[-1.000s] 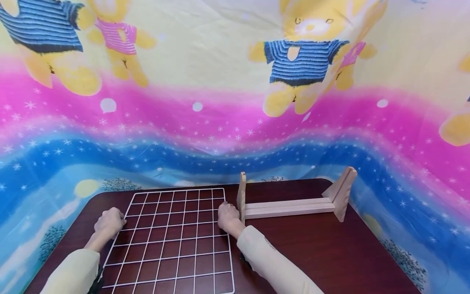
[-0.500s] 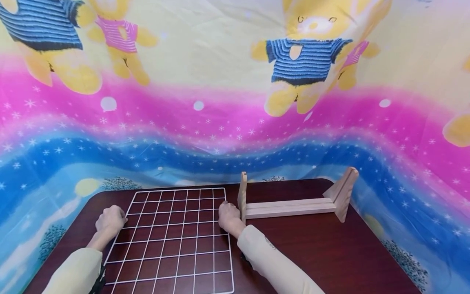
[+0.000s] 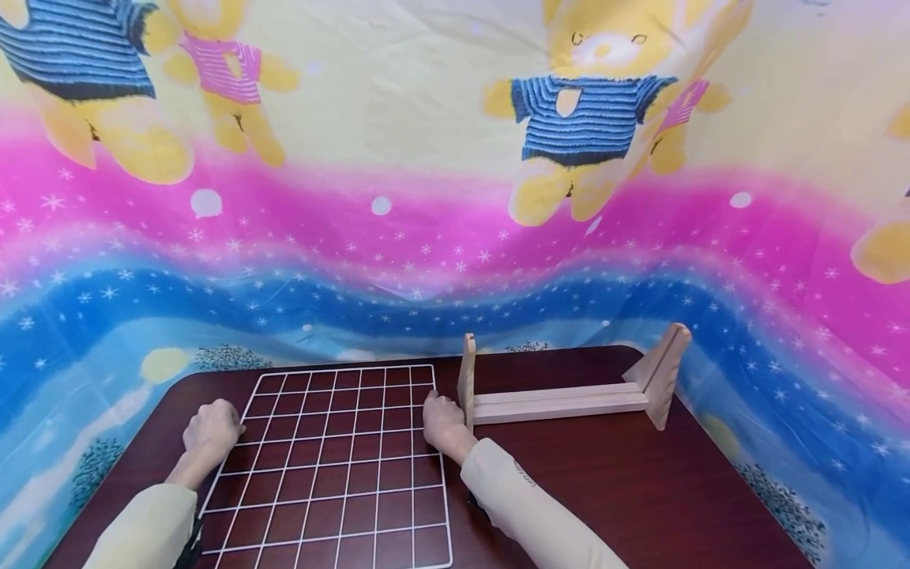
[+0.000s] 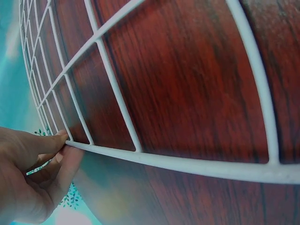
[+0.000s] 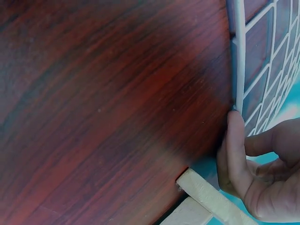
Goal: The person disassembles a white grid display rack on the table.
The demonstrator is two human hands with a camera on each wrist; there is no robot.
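A white wire grid panel (image 3: 346,458) lies over the left half of the dark table in the head view. My left hand (image 3: 213,433) pinches its left edge rod; in the left wrist view the thumb and fingers of that hand (image 4: 37,164) meet at the rod. On the opposite edge my right hand (image 3: 444,420) holds the rod, its fingers (image 5: 236,154) curled at it in the right wrist view. Close beside the right hand stands a pale wooden rack (image 3: 562,402) with two upright end pieces joined by a grooved crossbar.
The dark reddish wood table (image 3: 626,490) has rounded far corners. Behind and around it hangs a cloth (image 3: 426,261) printed with teddy bears. One end piece of the rack (image 5: 211,197) sits just by the right hand.
Both hands keep their hold on the grid panel, which stays in place. The whole head view shifts very slightly; the rack has not moved.
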